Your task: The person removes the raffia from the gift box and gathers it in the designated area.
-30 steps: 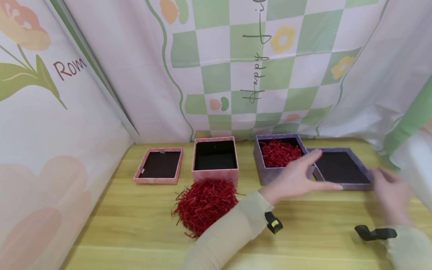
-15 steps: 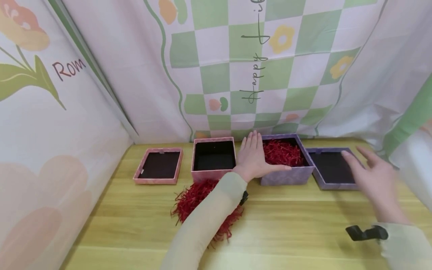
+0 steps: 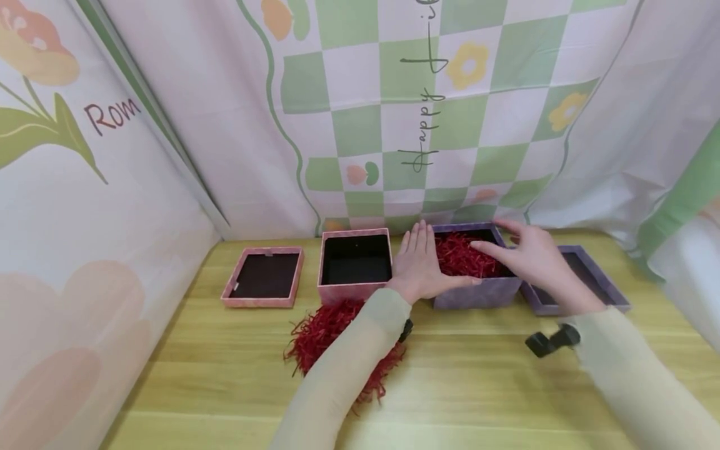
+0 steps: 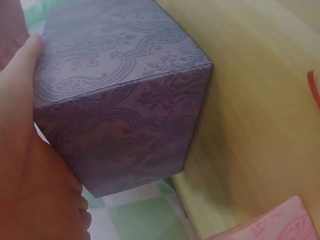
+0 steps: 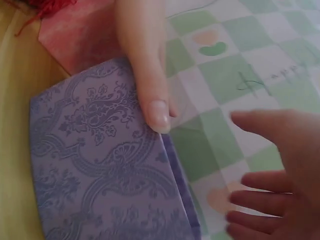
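Observation:
A purple patterned box (image 3: 478, 294) stands lidless, with red shredded paper (image 3: 464, 253) inside. My left hand (image 3: 419, 265) lies along its left side, fingers straight, and the thumb touches the front rim. In the left wrist view, that hand (image 4: 35, 155) is beside the purple box (image 4: 125, 80). Over the box's right part hovers my right hand (image 3: 534, 259), thumb and fingers spread with nothing between them. The right wrist view has this hand (image 5: 275, 175) apart from the box (image 5: 100, 150). Partly behind my right arm lies the purple lid (image 3: 602, 281).
A pink box (image 3: 354, 292) with a black inside stands left of the purple one. Its pink lid (image 3: 261, 302) lies further left. A heap of red shredded paper (image 3: 315, 337) sits on the wooden table (image 3: 214, 375), partly behind my left sleeve. A checkered curtain (image 3: 405, 125) hangs behind.
My left hand has moved left, from the purple lid to the box's left side. The right hand has let go of the lid and moved left over the box.

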`<state>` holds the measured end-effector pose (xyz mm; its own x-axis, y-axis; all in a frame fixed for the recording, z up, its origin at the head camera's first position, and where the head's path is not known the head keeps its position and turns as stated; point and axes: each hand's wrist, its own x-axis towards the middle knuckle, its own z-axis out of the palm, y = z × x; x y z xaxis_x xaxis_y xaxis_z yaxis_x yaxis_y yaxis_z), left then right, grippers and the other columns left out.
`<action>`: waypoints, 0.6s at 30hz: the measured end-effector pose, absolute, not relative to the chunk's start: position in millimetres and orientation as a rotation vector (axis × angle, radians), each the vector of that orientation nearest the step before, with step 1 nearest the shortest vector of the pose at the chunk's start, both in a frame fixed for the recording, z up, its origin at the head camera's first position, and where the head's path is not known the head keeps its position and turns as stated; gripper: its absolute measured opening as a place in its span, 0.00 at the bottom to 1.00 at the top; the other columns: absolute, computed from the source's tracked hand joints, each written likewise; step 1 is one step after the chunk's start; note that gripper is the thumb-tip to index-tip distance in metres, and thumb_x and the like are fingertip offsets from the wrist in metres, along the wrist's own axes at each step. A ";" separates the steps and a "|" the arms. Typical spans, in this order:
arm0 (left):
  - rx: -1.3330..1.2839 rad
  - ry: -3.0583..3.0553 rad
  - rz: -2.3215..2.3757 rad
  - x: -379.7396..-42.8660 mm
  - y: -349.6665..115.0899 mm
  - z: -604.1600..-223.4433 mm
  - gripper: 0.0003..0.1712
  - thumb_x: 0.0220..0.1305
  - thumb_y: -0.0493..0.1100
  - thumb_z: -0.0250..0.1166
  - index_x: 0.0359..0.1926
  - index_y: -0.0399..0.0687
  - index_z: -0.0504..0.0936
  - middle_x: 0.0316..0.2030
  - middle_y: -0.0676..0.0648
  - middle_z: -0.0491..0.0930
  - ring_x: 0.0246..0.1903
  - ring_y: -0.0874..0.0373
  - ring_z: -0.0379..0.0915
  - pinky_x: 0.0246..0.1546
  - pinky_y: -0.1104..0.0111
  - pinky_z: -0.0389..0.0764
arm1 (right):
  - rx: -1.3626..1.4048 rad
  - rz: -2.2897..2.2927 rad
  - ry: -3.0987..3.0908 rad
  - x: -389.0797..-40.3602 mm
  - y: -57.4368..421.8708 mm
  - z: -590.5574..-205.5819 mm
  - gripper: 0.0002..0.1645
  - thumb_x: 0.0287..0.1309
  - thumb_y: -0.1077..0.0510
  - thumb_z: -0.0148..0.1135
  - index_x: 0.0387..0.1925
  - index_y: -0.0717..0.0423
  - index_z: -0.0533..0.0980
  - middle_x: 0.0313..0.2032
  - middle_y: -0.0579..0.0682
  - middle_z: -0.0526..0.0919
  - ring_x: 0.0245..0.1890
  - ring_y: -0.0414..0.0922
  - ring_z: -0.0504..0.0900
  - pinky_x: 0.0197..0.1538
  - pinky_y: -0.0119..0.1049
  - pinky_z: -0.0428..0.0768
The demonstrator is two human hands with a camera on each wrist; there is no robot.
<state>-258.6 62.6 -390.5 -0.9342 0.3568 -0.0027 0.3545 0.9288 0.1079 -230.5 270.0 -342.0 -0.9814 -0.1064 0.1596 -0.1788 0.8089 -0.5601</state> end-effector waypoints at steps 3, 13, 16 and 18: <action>0.567 3.054 0.172 -258.6 62.4 -390.5 0.78 0.45 0.94 0.41 0.82 0.47 0.33 0.81 0.46 0.30 0.78 0.57 0.24 0.74 0.64 0.29 | 0.323 0.890 -2.980 -248.9 260.6 -344.1 0.57 0.60 0.30 0.67 0.73 0.69 0.64 0.67 0.74 0.67 0.64 0.71 0.67 0.61 0.68 0.68; 0.573 3.046 0.137 -258.3 62.4 -388.0 0.78 0.45 0.94 0.41 0.82 0.47 0.35 0.81 0.46 0.31 0.78 0.57 0.24 0.74 0.66 0.28 | 0.553 0.730 -3.148 -284.5 244.0 -369.5 0.56 0.51 0.39 0.77 0.69 0.72 0.68 0.59 0.72 0.77 0.57 0.68 0.76 0.57 0.63 0.74; 0.576 3.042 0.130 -258.6 62.8 -388.3 0.78 0.46 0.94 0.41 0.82 0.47 0.35 0.81 0.46 0.30 0.78 0.56 0.24 0.74 0.65 0.28 | 0.576 0.720 -3.200 -289.0 243.5 -378.4 0.54 0.51 0.43 0.78 0.68 0.73 0.67 0.58 0.71 0.77 0.56 0.67 0.77 0.56 0.61 0.76; 0.576 3.038 0.124 -258.6 63.2 -388.7 0.78 0.46 0.94 0.40 0.82 0.47 0.34 0.81 0.46 0.30 0.78 0.56 0.24 0.74 0.65 0.28 | 0.605 0.719 -3.234 -291.1 244.0 -384.3 0.52 0.53 0.46 0.77 0.68 0.74 0.66 0.59 0.72 0.76 0.57 0.67 0.76 0.56 0.61 0.76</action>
<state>-258.6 63.2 -388.7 -0.9296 0.3672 -0.0312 0.3634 0.9275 0.0876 -291.1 244.0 -384.3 -0.9107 -0.3886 -0.1399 -0.2927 0.8463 -0.4451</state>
